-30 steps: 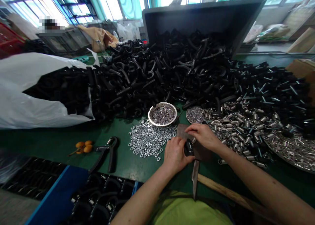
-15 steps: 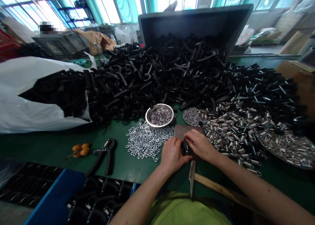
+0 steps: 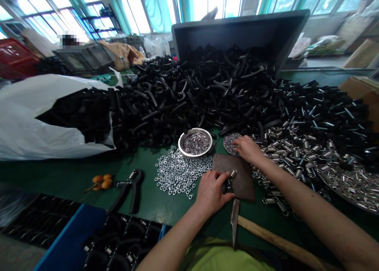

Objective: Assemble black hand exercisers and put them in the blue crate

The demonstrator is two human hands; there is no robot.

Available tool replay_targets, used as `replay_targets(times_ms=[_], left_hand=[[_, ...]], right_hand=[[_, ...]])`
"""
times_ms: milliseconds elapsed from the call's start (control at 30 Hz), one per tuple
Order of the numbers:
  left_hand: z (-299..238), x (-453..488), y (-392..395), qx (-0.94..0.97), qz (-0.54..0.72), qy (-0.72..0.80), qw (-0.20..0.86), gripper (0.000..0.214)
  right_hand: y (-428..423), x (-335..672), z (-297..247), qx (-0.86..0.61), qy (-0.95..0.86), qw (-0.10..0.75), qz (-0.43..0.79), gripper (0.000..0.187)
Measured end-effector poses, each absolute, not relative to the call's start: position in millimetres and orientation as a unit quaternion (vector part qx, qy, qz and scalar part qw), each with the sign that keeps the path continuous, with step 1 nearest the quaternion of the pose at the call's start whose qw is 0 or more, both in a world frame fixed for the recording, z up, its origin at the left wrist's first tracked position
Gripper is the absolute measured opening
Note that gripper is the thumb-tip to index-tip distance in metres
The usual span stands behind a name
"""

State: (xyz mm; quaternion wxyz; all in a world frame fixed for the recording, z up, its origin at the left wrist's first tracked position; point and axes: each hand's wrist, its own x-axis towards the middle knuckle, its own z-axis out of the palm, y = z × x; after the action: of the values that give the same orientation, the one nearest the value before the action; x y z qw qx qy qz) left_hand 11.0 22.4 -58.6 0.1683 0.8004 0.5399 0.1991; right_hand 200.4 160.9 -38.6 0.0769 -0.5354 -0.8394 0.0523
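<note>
My left hand (image 3: 211, 190) is closed on a small black plastic part (image 3: 227, 186) at the left side of a flat metal plate (image 3: 245, 180). A coil spring (image 3: 233, 174) sticks out at the upper end of that part. My right hand (image 3: 249, 149) reaches over a small dish (image 3: 231, 142) of tiny metal pieces, its fingertips drawn together at the dish's right side. Whatever those fingertips hold is too small to make out. Below the plate lies a hammer (image 3: 266, 233) with a wooden handle, its head close to my left thumb.
Loose nuts (image 3: 177, 172) spread left of the plate, below a round bowl (image 3: 211, 143) of pins. Springs (image 3: 284, 148) and black parts (image 3: 207, 89) pile up right and behind. An assembled black clamp (image 3: 134, 192) and orange fruits (image 3: 102, 181) lie left, above a blue crate (image 3: 63, 239).
My right hand has left the black part and moved up to the small dish. My left hand keeps its hold, and the spring and more of the plate now show. The view has shifted slightly.
</note>
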Motion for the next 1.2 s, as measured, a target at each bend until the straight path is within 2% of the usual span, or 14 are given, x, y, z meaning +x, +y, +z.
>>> replay_targets(times_ms=[300, 567, 667, 800, 900, 1033, 1200], left_hand=[[-54.9, 10.3, 22.8, 0.815, 0.184, 0.526, 0.159, 0.07], [-58.4, 10.8, 25.0, 0.779, 0.24, 0.537, 0.217, 0.067], [-54.1, 10.0, 27.7, 0.684, 0.327, 0.569, 0.32, 0.062], [-44.0, 5.8, 28.9, 0.415, 0.434, 0.529, 0.6, 0.051], [-39.8, 4.4, 24.3, 0.191, 0.457, 0.458, 0.738, 0.04], [-36.6, 5.9, 14.6, 0.043, 0.448, 0.408, 0.794, 0.033], [-30.7, 7.9, 11.3, 0.015, 0.445, 0.343, 0.827, 0.036]], right_hand=[[179.0, 200.5, -52.8, -0.56, -0.827, 0.044, -0.001, 0.014], [171.0, 209.3, -46.7, -0.621, -0.77, 0.132, 0.059, 0.022], [150.4, 210.6, -37.5, -0.61, -0.748, 0.209, 0.159, 0.023], [106.3, 207.6, -26.8, -0.57, -0.65, 0.335, 0.375, 0.024], [73.7, 200.2, -23.1, -0.546, -0.598, 0.384, 0.443, 0.022], [45.0, 192.3, -20.5, -0.547, -0.56, 0.468, 0.409, 0.018], [31.3, 184.5, -18.7, -0.543, -0.621, 0.441, 0.353, 0.006]])
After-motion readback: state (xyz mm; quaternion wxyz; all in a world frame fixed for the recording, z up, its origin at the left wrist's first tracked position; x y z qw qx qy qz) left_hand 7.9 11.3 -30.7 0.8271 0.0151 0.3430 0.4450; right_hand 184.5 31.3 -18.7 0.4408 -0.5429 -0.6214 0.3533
